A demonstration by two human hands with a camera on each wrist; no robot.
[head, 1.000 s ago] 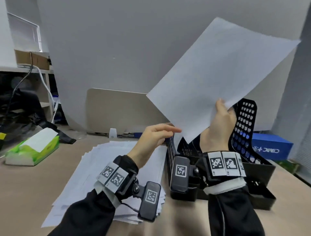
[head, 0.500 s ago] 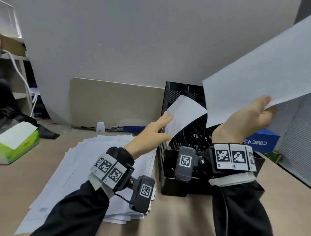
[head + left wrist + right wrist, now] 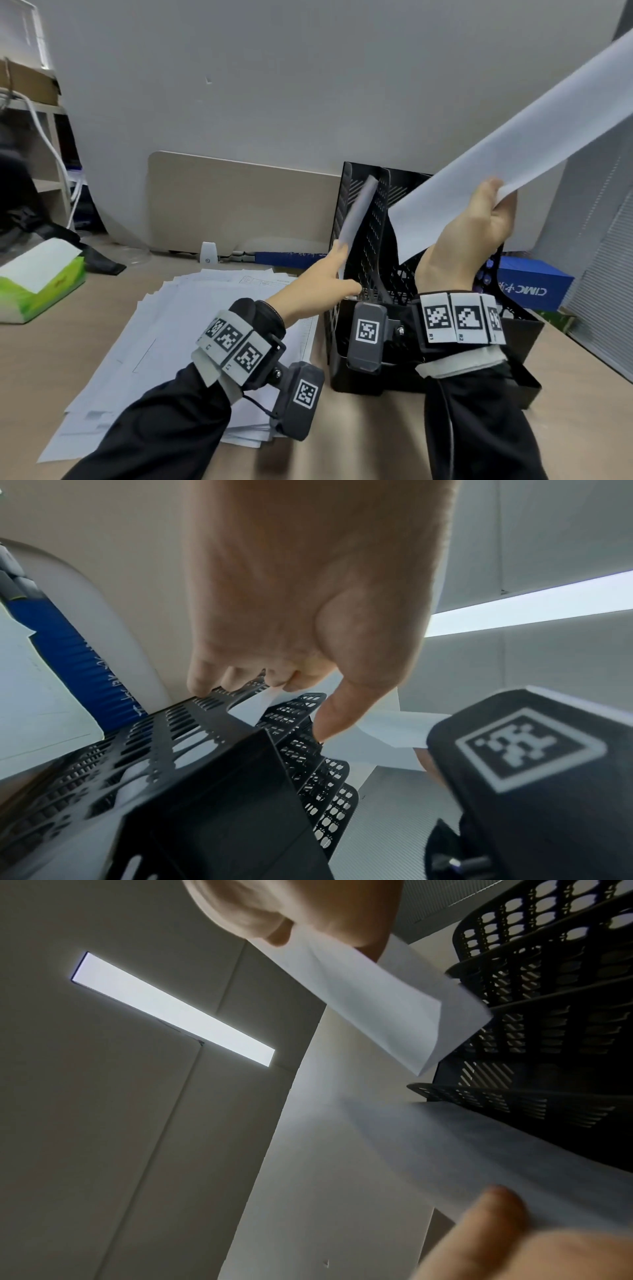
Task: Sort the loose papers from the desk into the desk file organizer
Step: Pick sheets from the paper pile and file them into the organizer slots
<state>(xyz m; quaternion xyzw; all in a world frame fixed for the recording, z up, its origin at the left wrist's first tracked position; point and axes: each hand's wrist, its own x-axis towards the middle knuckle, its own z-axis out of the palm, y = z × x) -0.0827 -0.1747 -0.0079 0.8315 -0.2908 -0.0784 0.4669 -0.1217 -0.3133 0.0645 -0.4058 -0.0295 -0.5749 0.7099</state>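
The black mesh file organizer (image 3: 373, 219) stands on the desk at centre right. A white sheet (image 3: 358, 212) stands in its leftmost slot. My left hand (image 3: 337, 265) reaches to that slot with fingers extended, fingertips against the sheet's lower edge and the organizer's left wall (image 3: 192, 723). Above the organizer, my right hand (image 3: 498, 200) grips a large white sheet (image 3: 548, 130) by its lower edge. That sheet slants up to the right, its lower corner over the middle slots (image 3: 428, 1031). A loose stack of papers (image 3: 205, 325) lies on the desk to the left.
A green tissue box (image 3: 37, 284) sits at the far left of the desk. A blue box (image 3: 527, 284) lies behind the organizer on the right. A beige panel (image 3: 239, 205) and grey wall close off the back. Shelving stands at the far left.
My right hand has swung the large sheet up and to the right, lying flatter. My left hand has reached forward to the sheet in the left slot, which now stands nearly edge-on.
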